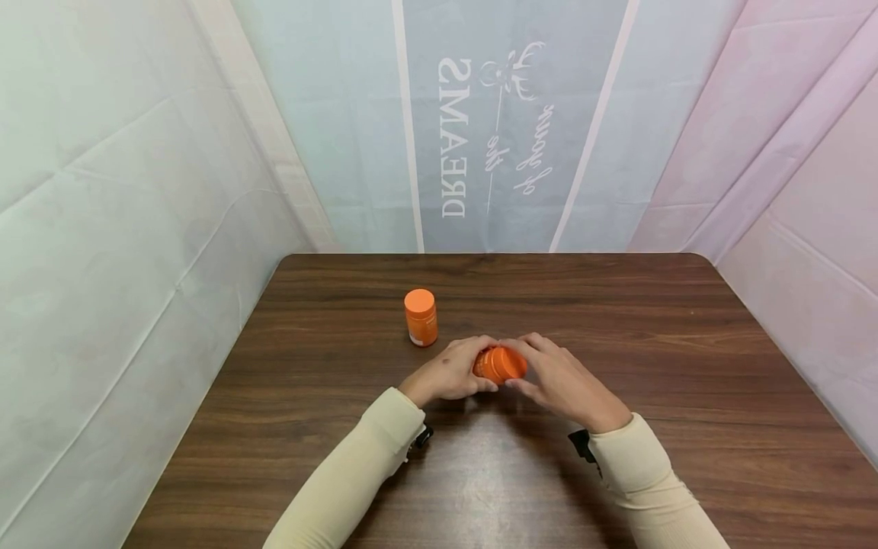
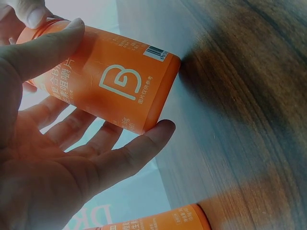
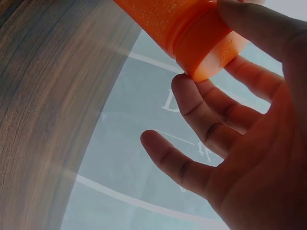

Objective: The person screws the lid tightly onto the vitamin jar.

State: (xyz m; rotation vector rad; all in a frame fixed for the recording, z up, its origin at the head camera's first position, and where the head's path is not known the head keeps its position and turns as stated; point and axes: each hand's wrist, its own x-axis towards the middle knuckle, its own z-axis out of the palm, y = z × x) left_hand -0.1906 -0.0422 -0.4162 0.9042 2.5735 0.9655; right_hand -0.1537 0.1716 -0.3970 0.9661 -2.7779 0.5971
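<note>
An orange supplement bottle (image 1: 492, 366) with white lettering is held tilted between both hands, its cap end toward the right. My left hand (image 1: 449, 371) grips its body; in the left wrist view the thumb lies over the label (image 2: 120, 81) and the fingers curl beneath. My right hand (image 1: 565, 381) pinches the orange cap (image 3: 204, 45), with the thumb on one side and fingertips against its rim. One right finger stands apart from the cap. A second orange bottle (image 1: 421, 319), capped, stands upright behind the left hand.
The dark wood-grain table (image 1: 329, 427) spreads around the hands. A pale blue printed cloth (image 1: 507, 152) hangs beyond the far edge, with light cloth walls (image 1: 123, 229) on both sides.
</note>
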